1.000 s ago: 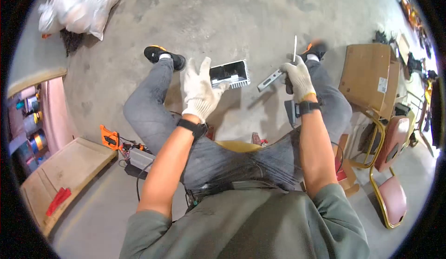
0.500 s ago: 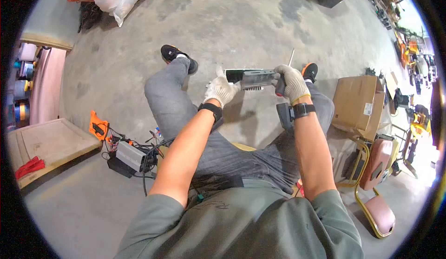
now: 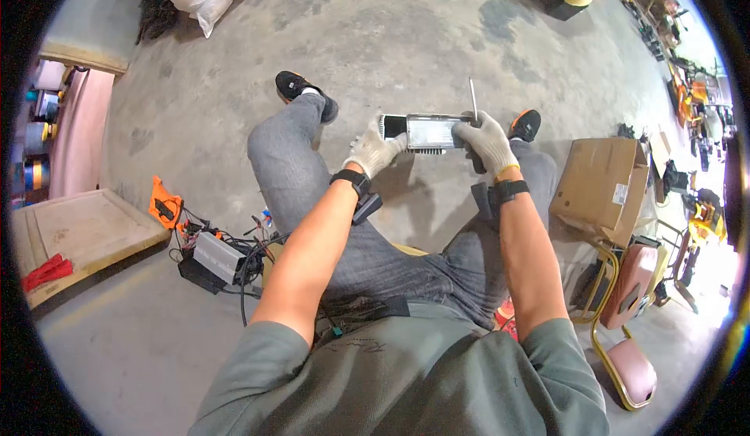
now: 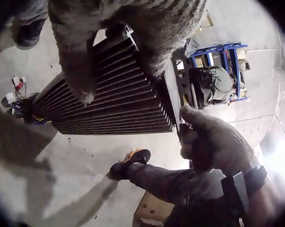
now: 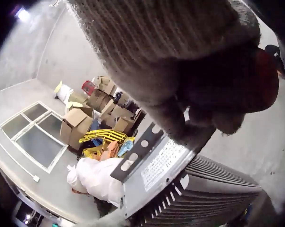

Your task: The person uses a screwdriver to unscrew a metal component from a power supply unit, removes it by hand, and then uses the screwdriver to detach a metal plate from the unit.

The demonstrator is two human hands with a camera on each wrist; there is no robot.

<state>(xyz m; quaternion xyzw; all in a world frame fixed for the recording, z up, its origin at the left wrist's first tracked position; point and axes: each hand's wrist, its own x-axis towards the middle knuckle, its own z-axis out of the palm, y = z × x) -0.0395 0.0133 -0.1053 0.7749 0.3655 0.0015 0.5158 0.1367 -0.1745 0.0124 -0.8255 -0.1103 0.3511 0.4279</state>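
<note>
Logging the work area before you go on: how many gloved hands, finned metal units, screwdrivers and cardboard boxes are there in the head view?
White-gloved hands: 2 (left hand, right hand)
Finned grey metal unit: 1
Screwdriver: 1
Brown cardboard box: 1
Total: 5

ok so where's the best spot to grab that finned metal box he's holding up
Take the finned metal box by its two short ends, one from each side, as the left hand and right hand do. It is long and lies level, so end grips balance it; the ribbed underside gives fingers purchase, though the fin edges may dig in.
</note>
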